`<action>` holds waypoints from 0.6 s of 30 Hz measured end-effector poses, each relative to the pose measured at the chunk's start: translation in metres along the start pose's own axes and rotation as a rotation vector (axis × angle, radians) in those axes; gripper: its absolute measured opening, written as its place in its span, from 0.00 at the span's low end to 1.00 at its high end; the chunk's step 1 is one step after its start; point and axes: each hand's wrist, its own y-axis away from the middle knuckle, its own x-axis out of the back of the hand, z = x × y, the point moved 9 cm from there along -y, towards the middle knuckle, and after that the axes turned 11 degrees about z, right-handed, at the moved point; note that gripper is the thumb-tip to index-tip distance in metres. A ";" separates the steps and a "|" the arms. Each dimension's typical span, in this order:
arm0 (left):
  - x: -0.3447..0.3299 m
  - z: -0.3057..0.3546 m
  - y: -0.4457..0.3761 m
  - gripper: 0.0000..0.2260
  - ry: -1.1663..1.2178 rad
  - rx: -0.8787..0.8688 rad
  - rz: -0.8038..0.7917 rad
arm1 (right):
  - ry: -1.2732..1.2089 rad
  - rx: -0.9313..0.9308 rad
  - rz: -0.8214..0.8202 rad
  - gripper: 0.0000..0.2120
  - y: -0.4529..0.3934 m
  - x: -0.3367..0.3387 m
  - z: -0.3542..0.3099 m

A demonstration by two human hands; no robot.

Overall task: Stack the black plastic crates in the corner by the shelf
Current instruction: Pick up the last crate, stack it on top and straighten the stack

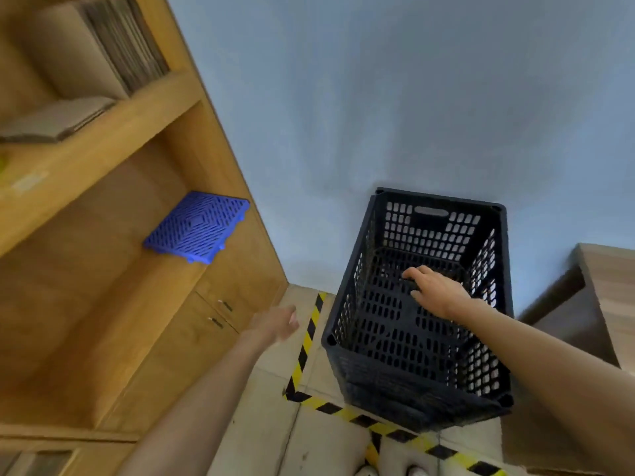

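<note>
Apparently the crate [422, 304] is being seated in the corner: the right hand [436, 290] reaches inside, its grip curled, though what it holds I cannot tell. The left hand [278, 322] hangs slack and blurred beside the crate. Next, free that grip and fetch another crate.

A blue perforated plastic panel [197, 226] lies on a lower board of the wooden unit, near its right side wall. Flattened cardboard [58, 118] rests on the board above, and more cardboard sheets [113, 42] stand on edge higher up. Yellow-and-black hazard tape [305, 341] marks the tiled floor [323, 448]. A pale blue wall [395, 97] rises behind. A wooden box [604, 286] stands at the right edge.
</note>
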 end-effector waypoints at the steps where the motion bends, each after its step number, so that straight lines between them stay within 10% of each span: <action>1: -0.002 -0.012 0.015 0.16 0.032 0.031 -0.006 | -0.049 0.052 0.034 0.19 -0.007 0.001 -0.019; 9: -0.066 -0.101 0.184 0.14 0.162 0.443 -0.036 | -0.397 0.540 0.105 0.16 -0.001 0.000 -0.186; 18: -0.221 -0.045 0.442 0.14 0.339 0.879 -0.191 | -0.074 0.972 -0.435 0.12 0.140 -0.164 -0.316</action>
